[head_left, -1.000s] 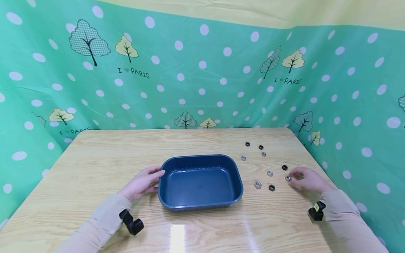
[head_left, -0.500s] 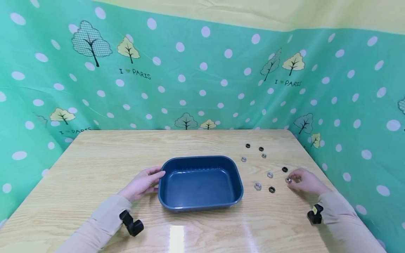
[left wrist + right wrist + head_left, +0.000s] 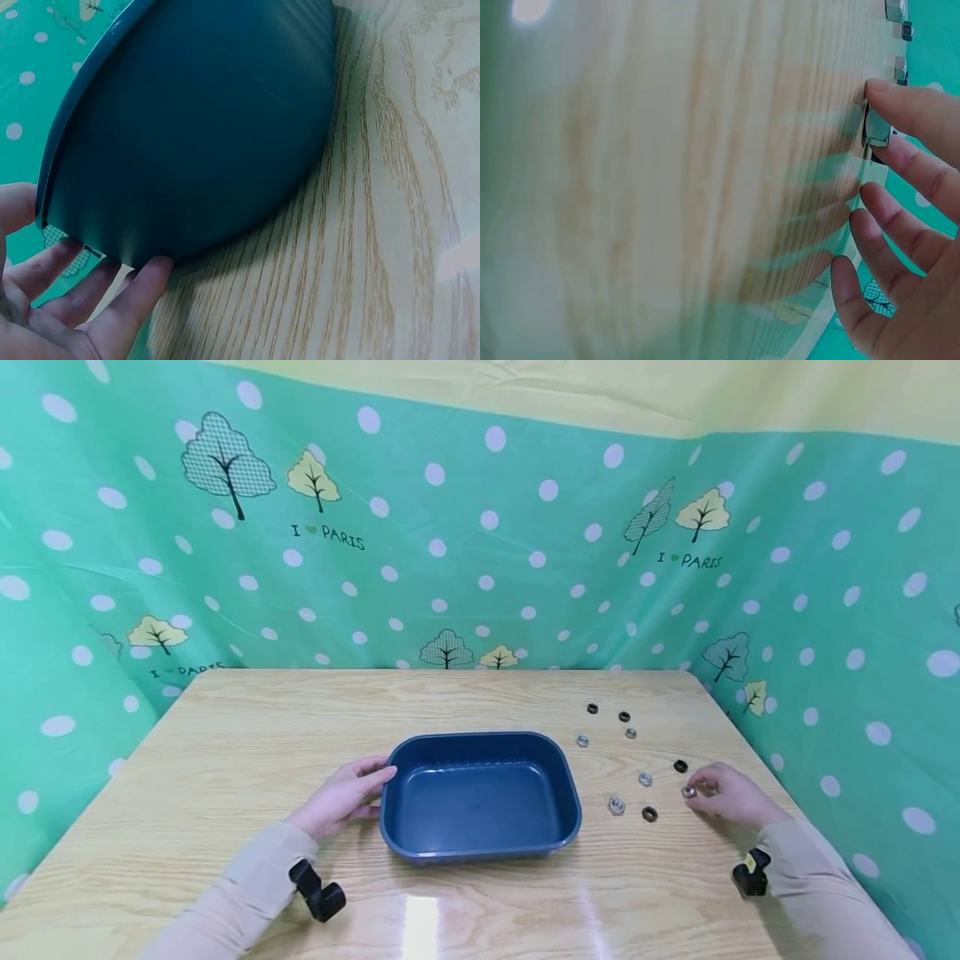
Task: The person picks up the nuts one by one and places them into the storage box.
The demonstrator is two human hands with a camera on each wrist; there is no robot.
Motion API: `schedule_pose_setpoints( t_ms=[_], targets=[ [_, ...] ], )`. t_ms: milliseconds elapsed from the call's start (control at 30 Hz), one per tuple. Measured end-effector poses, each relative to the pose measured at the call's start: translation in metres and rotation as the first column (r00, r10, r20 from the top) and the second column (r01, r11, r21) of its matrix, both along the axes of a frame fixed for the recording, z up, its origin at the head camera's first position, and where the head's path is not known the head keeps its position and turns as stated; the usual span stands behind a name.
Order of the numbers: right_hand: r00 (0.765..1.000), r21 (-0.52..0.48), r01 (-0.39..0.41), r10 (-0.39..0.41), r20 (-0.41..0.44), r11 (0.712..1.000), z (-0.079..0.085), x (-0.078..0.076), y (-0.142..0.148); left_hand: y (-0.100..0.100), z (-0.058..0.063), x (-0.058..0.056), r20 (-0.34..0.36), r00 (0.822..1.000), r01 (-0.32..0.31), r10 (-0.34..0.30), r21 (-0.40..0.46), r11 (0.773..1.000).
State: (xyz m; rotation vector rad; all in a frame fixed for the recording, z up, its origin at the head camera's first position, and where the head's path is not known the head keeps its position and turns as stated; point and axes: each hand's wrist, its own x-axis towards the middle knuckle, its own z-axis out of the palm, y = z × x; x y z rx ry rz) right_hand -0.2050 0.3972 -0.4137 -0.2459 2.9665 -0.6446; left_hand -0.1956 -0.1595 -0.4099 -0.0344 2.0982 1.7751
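A dark blue plastic bin (image 3: 480, 852) stands on the wooden table, its inside bare. My left hand (image 3: 345, 799) holds the bin's left end, the thumb over the rim and the other fingers against the outer wall, which fills much of the left wrist view. On the right, my right hand (image 3: 731, 795) has thumb and index finger at either side of a silver hex nut (image 3: 688, 792). In the right wrist view this nut (image 3: 878, 129) is pinched close to the tabletop, while the other fingers (image 3: 885, 251) are spread on the table.
Between bin and right hand lie a larger silver nut (image 3: 617, 806), a dark nut (image 3: 649, 813), a silver nut (image 3: 645, 779) and a black nut (image 3: 680, 766). Several more nuts (image 3: 624, 717) are farther back. A green dotted cloth (image 3: 525, 577) hangs behind the table (image 3: 300, 710).
The head view has shifted slightly. My right thumb and fingers have drawn in a little around the silver nut, which stays in place. My left hand and the bin have not moved.
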Motion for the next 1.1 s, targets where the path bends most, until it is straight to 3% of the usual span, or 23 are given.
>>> schedule_pose_setpoints(
  t_ms=[667, 1100],
  targets=[
    [0.999, 0.021, 0.025, -0.025, -0.026, 0.999, -0.0018, 0.0037, -0.0027, 0.0021, -0.0008, 0.0003, -0.013, 1.000, -0.010, 0.010, 0.010, 1.000],
    [0.999, 0.008, 0.051, -0.051, -0.011, 0.999, 0.0005, -0.0024, -0.0051, 0.0004, -0.0029, 0.0002, -0.018, 1.000, -0.024, 0.025, 0.020, 0.999]
  ],
)
